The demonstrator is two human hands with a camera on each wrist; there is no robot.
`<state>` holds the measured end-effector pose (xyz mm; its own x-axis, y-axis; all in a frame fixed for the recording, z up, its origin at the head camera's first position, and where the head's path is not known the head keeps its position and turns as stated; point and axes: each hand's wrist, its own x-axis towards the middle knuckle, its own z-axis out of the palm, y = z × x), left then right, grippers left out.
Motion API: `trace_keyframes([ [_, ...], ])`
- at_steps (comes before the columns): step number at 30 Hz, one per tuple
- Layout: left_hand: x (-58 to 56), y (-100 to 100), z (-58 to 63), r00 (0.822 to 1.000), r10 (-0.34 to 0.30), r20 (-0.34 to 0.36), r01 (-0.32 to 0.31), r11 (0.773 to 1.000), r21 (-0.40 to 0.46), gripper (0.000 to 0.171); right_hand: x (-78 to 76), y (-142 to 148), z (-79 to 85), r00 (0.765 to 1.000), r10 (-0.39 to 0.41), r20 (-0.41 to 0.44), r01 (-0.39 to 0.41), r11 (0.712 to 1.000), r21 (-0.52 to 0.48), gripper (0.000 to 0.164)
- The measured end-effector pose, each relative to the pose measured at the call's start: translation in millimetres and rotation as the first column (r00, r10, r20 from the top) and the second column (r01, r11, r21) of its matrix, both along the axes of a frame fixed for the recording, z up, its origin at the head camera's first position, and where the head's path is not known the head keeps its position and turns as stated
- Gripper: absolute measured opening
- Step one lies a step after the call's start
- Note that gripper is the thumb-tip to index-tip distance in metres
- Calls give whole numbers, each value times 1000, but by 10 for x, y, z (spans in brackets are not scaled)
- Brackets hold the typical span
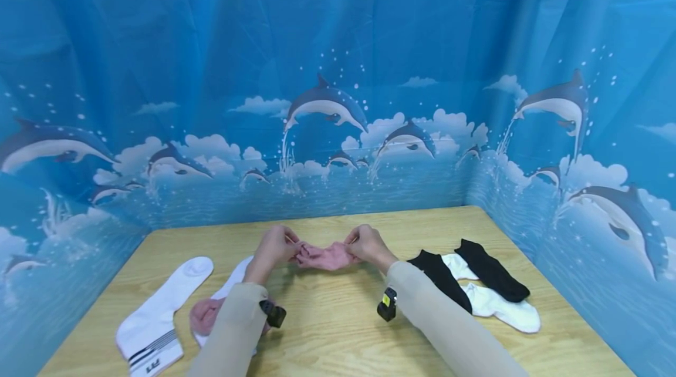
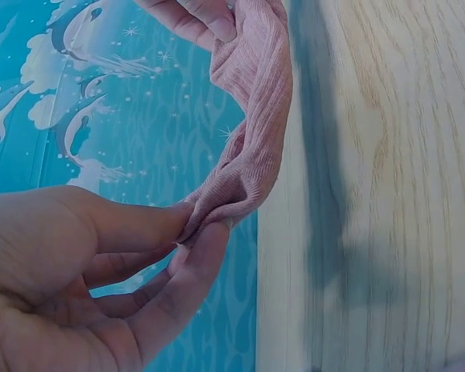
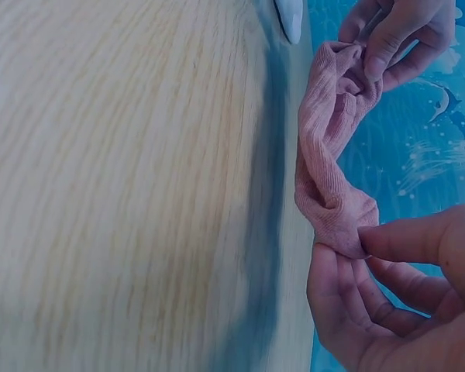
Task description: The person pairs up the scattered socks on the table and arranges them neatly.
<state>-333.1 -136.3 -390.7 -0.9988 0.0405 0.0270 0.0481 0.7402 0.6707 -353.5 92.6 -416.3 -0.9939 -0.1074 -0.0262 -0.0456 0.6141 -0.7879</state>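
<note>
Both hands hold a ribbed pink sock stretched sideways above the table, and it sags a little in the middle. My left hand pinches one end between thumb and fingers; in the left wrist view that end of the sock is bunched and folded. The other end is pinched by my right hand. In the right wrist view the sock looks twisted along its length, with the thumb of the right hand pressed on its near end. A shadow falls on the wood below.
At the left of the wooden table lies a white sock with black stripes. Beside it, partly behind the left forearm, are another white sock and a pink sock. Black socks overlap white socks at the right.
</note>
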Motion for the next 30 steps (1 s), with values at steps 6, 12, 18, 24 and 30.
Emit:
trace_keyframes([
  [6, -23, 41, -26, 1000, -7, 15, 7, 1000, 11, 12, 8, 49, 13, 1000, -9, 11, 9, 1000, -19, 5],
  [12, -27, 92, -37, 1000, -15, 4, 15, 1000, 19, 10, -7, 91, 9, 1000, -13, 13, 13, 1000, -20, 6],
  [18, -36, 125, -53, 1000, -9, 9, 9, 1000, 17, 9, -13, 128, 15, 1000, -15, 15, 16, 1000, -18, 5],
  [24, -46, 150, -80, 1000, -16, 2, 16, 1000, 17, 10, -7, 178, 24, 1000, -10, 11, 10, 1000, -5, 5],
  [30, -62, 205, -110, 1000, -11, 8, 11, 999, 33, 11, -26, 198, 1, 999, -27, 20, 27, 1000, 10, 5],
])
